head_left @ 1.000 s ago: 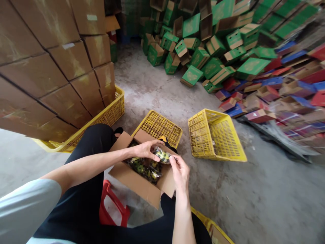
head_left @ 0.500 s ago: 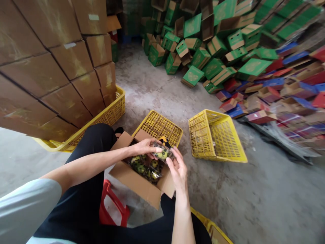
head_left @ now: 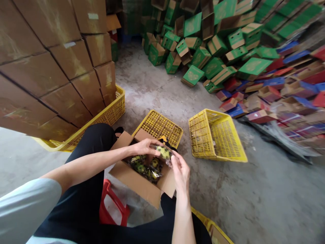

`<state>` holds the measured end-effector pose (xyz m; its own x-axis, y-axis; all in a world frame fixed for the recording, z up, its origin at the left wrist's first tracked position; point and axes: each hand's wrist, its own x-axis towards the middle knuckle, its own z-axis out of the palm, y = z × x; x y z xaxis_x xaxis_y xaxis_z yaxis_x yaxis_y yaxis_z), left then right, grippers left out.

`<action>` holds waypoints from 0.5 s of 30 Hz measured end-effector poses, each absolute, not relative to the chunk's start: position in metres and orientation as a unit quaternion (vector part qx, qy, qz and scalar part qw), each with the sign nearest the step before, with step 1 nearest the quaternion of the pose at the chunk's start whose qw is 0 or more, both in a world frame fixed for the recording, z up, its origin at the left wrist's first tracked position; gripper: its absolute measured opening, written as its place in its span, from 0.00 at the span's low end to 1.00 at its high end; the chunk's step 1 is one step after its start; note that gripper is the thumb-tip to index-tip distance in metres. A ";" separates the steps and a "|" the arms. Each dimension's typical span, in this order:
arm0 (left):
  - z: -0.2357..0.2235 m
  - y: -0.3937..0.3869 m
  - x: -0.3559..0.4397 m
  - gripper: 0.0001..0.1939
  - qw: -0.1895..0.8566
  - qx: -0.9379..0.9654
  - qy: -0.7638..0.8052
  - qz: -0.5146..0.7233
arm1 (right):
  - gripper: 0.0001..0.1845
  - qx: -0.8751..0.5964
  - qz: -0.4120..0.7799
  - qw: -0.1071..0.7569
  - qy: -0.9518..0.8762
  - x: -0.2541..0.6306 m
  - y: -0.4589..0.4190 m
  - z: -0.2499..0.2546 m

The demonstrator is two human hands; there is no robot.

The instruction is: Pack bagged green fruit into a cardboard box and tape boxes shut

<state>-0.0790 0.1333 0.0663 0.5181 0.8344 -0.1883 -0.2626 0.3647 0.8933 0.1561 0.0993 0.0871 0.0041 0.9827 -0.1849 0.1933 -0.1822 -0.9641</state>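
Observation:
Between my two hands is a clear plastic packet [head_left: 164, 153] holding something yellow-green with dark spots; its exact kind I cannot make out. My left hand [head_left: 146, 147] is closed on the packet's left end, thumb on top. My right hand [head_left: 180, 168] pinches its right end. Both hands are above an open cardboard box [head_left: 137, 183] with its flaps folded out. Inside the box lie several similar shiny packets [head_left: 144, 167], green and black, partly hidden by my left hand and the held packet.
An upturned yellow crate [head_left: 158, 125] is beyond the box, and another yellow crate [head_left: 203, 135] lies tipped to the right. Stacked cartons [head_left: 58, 67] stand in a yellow crate at left. Green boxes [head_left: 193, 76] are heaped behind. A red plastic stool [head_left: 114, 203] is below me.
The packet has turned a little in my hands, showing more of its yellow-green side. My right hand has shifted slightly right and down, its fingers drawn closer together.

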 end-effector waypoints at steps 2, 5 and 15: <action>0.066 0.134 -0.080 0.38 0.751 0.423 0.350 0.367 | 0.31 -0.568 0.507 0.402 -0.509 0.154 0.097 0.090; 0.067 0.136 -0.081 0.36 0.729 0.434 0.375 0.372 | 0.34 -0.540 0.518 0.398 -0.531 0.150 0.095 0.095; 0.073 0.136 -0.081 0.30 0.700 0.481 0.401 0.345 | 0.34 -0.606 0.444 0.364 -0.550 0.154 0.097 0.089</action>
